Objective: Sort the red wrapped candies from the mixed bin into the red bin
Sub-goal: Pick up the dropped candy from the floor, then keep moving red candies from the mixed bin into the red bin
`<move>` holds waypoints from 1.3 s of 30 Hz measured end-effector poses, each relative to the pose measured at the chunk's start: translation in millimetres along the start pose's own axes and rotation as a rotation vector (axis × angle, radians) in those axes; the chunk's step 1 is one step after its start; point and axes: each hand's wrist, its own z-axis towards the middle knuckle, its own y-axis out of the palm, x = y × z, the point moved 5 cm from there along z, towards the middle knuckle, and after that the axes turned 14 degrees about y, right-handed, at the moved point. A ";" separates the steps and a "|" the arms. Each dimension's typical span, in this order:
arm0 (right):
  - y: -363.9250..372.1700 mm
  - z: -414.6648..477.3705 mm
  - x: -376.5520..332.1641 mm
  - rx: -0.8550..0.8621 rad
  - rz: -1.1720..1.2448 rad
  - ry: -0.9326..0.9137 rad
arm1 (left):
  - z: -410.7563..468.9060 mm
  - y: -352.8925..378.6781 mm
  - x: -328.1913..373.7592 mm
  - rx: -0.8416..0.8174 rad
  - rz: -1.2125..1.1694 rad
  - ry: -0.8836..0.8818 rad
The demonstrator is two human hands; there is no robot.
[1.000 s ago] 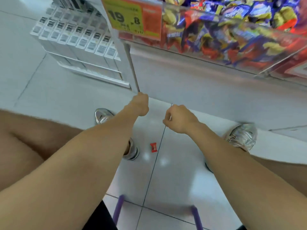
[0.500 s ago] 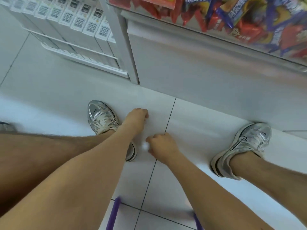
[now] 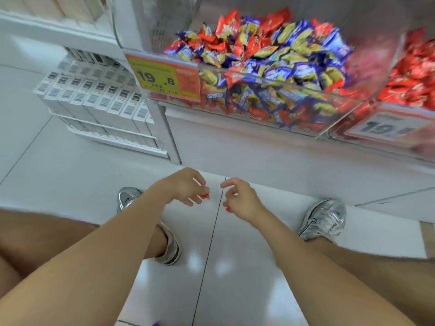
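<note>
The mixed bin (image 3: 334,96), a clear box on the shelf above, is heaped with blue, yellow and red wrapped candies (image 3: 270,50). To its right stands the red bin (image 3: 353,114), full of red wrappers (image 3: 414,74). Both my hands hang low over the floor tiles, well below the bins. My left hand (image 3: 183,187) is curled, with a small red candy (image 3: 206,196) showing at its fingertips. My right hand (image 3: 242,198) is close beside it, index finger out, and a bit of red wrapper (image 3: 227,209) shows under its thumb.
An orange and yellow price tag (image 3: 164,78) hangs at the mixed bin's left corner. White boxed goods (image 3: 94,100) fill a low shelf at the left. The white cabinet base (image 3: 259,151) stands ahead. My silver shoes (image 3: 324,220) (image 3: 128,198) rest on the glossy floor.
The red candy that lay on the floor is gone from the tiles. Both hands went down to the floor and have come up again; the view has tilted up to the bins.
</note>
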 end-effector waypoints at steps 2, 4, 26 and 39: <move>-18.7 -23.4 -22.4 -0.004 0.019 -0.053 | -13.5 5.5 39.7 -0.005 -0.002 0.042; -37.7 -52.6 -45.4 0.030 -0.055 -0.166 | -25.9 14.5 87.2 -0.024 0.115 0.130; -324.8 -221.2 -177.4 0.841 -0.611 -0.408 | -137.0 -2.5 403.4 0.347 0.822 0.944; -241.5 -201.9 -254.2 0.537 -1.293 -0.544 | -77.8 -48.6 378.7 0.123 0.971 0.853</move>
